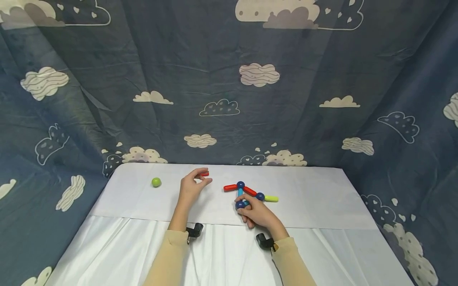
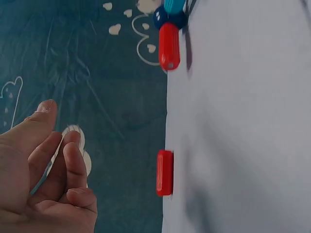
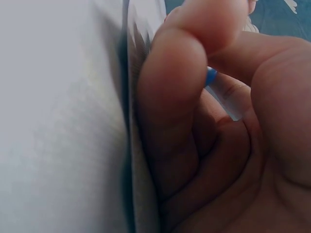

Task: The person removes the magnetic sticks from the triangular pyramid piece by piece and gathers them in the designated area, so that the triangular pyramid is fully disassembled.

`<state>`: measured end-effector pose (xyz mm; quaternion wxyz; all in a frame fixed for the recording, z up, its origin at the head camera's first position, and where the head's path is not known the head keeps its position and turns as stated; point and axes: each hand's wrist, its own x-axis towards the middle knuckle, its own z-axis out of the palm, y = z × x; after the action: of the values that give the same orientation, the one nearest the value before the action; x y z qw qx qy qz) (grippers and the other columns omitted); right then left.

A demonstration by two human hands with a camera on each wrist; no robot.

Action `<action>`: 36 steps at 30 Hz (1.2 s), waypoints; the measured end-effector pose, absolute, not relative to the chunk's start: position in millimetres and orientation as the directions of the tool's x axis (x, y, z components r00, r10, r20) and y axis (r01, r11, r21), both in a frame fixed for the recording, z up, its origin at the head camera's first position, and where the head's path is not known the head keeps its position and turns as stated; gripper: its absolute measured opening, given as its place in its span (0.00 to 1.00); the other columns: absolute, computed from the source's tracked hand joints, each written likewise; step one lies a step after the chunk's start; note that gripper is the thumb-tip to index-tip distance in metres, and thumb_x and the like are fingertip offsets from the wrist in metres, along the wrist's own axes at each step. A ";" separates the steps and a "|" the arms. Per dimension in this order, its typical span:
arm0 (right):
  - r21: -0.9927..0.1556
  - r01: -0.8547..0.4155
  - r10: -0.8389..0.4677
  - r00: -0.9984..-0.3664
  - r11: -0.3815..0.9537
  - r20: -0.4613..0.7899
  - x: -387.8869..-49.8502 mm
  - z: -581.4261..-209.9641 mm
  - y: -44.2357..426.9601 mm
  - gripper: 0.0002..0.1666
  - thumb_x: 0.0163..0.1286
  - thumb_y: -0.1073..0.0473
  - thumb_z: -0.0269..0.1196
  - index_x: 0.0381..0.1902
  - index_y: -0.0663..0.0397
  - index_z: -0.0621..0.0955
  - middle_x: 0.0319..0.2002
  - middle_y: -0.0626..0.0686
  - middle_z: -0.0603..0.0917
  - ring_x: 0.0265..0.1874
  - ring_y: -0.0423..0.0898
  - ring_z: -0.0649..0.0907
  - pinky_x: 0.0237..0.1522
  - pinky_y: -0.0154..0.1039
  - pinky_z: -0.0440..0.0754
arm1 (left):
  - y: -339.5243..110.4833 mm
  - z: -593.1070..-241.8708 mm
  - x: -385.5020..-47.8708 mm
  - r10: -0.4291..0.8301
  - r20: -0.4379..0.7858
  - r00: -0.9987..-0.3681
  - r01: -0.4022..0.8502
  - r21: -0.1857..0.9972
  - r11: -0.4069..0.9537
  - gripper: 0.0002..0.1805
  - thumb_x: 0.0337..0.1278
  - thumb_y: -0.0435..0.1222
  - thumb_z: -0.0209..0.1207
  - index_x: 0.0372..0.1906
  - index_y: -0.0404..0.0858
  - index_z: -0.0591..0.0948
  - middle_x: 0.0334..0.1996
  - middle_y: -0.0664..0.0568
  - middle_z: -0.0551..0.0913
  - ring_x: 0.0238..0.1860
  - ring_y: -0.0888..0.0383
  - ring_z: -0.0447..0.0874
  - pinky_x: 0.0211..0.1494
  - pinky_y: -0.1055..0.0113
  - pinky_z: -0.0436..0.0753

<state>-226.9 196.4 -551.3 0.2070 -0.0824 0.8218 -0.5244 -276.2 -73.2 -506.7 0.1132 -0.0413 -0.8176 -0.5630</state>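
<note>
Your linked build sits on the desk (image 1: 315, 190), right of centre, partly under your right hand (image 1: 260, 213). Thumb and index pinch the lower glossy dark blue ball (image 1: 240, 205); a short blue rod (image 1: 246, 202) shows beside it, far end hidden by your fingers. Right wrist view is mostly fingers, just a speck of blue between them.

Rest of the build: a light blue plastic-looking rod (image 1: 240, 192) runs up from behind your fingers to the upper dark blue ball (image 1: 241, 185). Off that ball, a red plastic-looking rod (image 1: 230, 188) points left, and a second red rod (image 1: 249, 191) slopes right to the right-hand dark blue ball (image 1: 260, 196). A yellow-green rod (image 1: 271, 199) sticks out right from there.

Your left hand (image 1: 190, 188) is raised over the desk left of the build, thumb and fingers apart, gripping nothing. Loose red ridged rod (image 2: 165, 173) lies just past its fingertips near the desk's far edge; left wrist view shows it clear of the hand. Bright green ball (image 1: 156, 182) sits alone farther left.

Outward: black wrist cameras (image 1: 195, 230) on both your wrists, beige sleeves (image 1: 166, 258), white cloth over the desk, dark blue-grey curtain (image 1: 171, 127) with pale cloud prints behind and at both sides.
</note>
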 end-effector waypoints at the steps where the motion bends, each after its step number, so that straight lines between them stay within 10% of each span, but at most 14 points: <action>1: -0.894 0.079 -0.351 -0.901 0.441 -0.253 -227.0 -551.2 196.1 0.22 0.79 0.56 0.64 0.67 0.45 0.75 0.21 0.50 0.81 0.11 0.42 0.76 0.21 0.33 0.78 | -71.4 -507.6 -273.9 -0.057 0.234 -0.970 0.199 0.913 0.357 0.19 0.58 0.35 0.75 0.56 0.43 0.89 0.50 0.45 0.92 0.41 0.59 0.82 0.41 0.71 0.71; 20: -0.860 0.048 -0.437 -0.846 0.508 -0.305 -219.8 -537.4 192.0 0.19 0.76 0.56 0.67 0.61 0.46 0.78 0.20 0.50 0.84 0.11 0.42 0.80 0.21 0.32 0.80 | -52.3 -552.4 -256.8 0.032 0.149 -0.988 0.151 0.924 0.351 0.22 0.58 0.34 0.75 0.58 0.38 0.88 0.51 0.49 0.92 0.42 0.60 0.83 0.45 0.72 0.78; 36: -0.862 0.030 -0.528 -0.780 0.506 -0.337 -211.6 -518.3 189.5 0.19 0.76 0.58 0.67 0.62 0.52 0.78 0.20 0.52 0.86 0.11 0.41 0.80 0.17 0.33 0.79 | -44.5 -564.6 -254.3 0.132 0.167 -0.977 0.211 0.838 0.504 0.12 0.54 0.32 0.77 0.44 0.39 0.92 0.33 0.51 0.90 0.33 0.64 0.80 0.40 0.70 0.80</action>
<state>-211.6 189.5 -518.3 0.2948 -0.1526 0.8162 -0.4729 -254.3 -44.5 -564.6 0.0405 -0.0991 -0.8662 -0.4881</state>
